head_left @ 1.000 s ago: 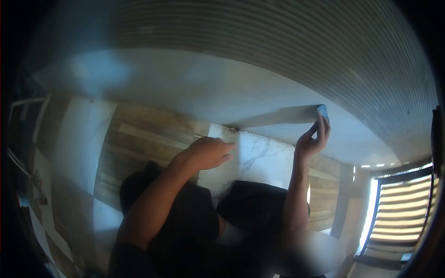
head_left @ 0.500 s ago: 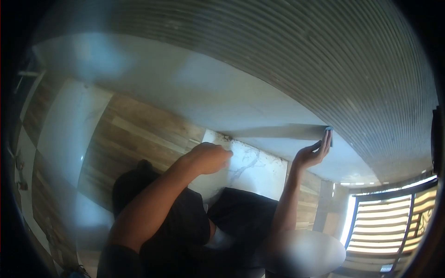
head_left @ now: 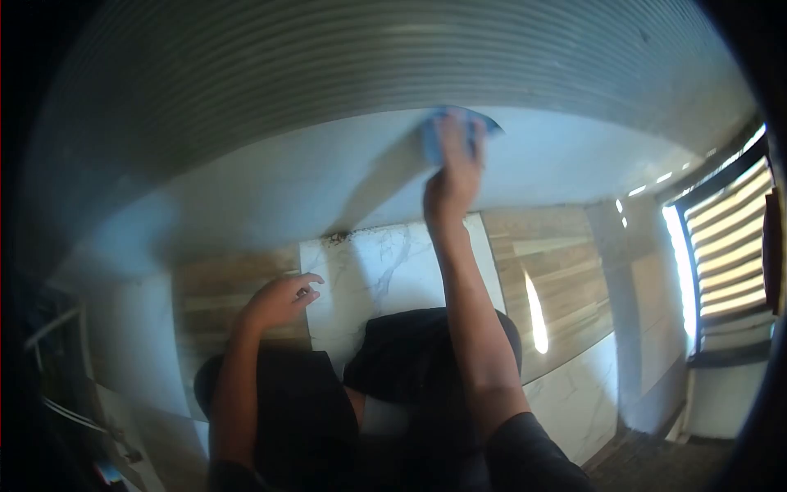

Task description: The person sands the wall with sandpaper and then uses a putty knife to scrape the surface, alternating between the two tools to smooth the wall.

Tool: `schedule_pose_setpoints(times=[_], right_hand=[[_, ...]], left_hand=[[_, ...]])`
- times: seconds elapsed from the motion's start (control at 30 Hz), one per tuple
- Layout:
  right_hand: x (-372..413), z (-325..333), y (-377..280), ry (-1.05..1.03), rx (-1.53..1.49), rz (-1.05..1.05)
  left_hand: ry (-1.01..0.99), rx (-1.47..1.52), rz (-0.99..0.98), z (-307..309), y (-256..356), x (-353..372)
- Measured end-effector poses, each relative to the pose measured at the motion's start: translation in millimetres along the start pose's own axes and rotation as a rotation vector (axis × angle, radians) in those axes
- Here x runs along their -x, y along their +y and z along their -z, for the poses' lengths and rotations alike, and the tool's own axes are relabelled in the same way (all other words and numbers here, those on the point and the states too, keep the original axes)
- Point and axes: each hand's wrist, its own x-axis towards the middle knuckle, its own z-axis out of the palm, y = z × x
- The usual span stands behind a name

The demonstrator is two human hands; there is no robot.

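The right hand (head_left: 451,176) presses a blue cloth (head_left: 429,141) against the white wall (head_left: 270,184). Its fingers (head_left: 450,131) lie close together over the cloth, which shows beside and above them. The left hand (head_left: 279,302) is empty, its fingers (head_left: 307,289) loosely curled beside the marble tile (head_left: 385,271).

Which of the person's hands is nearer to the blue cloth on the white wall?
Right. The right hand lies on the blue cloth, pressing it to the white wall. The left hand is far below it, down by the floor tiles, holding nothing.
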Motion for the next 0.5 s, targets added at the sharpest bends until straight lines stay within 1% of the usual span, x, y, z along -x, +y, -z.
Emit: schedule_pose_setpoints(times=[0.03,0.07,0.1,0.17,0.2,0.23,0.3,0.33,0.4,0.43,0.47,0.5], right_hand=[[-4,4,-7,-0.134,0.003,0.118],[-6,3,-4,-0.107,-0.009,0.123],[-6,1,-1,-0.086,-0.002,0.084],[-7,-1,7,0.182,0.037,-0.240],[-7,-2,8,0.078,-0.029,-0.040],[-13,8,-4,-0.055,-0.117,0.094],[-14,4,2,0.093,-0.261,-0.035],[-12,2,5,0.089,-0.265,-0.032],[-7,-3,6,0.108,-0.035,-0.090],[-6,-1,4,0.104,-0.056,-0.083],[-5,3,3,0.002,-0.111,-0.005],[-5,6,1,-0.099,-0.169,0.079]], left_hand=[[0.000,0.066,0.000,-2,-4,-2],[0.000,0.130,0.004,0,-8,-2],[-0.021,0.092,0.013,2,-11,-3],[0.017,0.168,0.016,-4,-10,-5],[0.004,0.164,0.018,-7,-8,-2],[0.009,0.163,0.025,-5,-5,-4],[0.010,0.159,0.025,-1,1,-7],[0.008,0.148,0.023,0,1,-7],[0.032,0.152,0.037,-2,1,-4],[0.050,0.170,-0.004,-4,-2,-4],[0.069,0.184,-0.046,-3,-1,-4],[0.093,0.188,-0.035,-1,0,-3]])
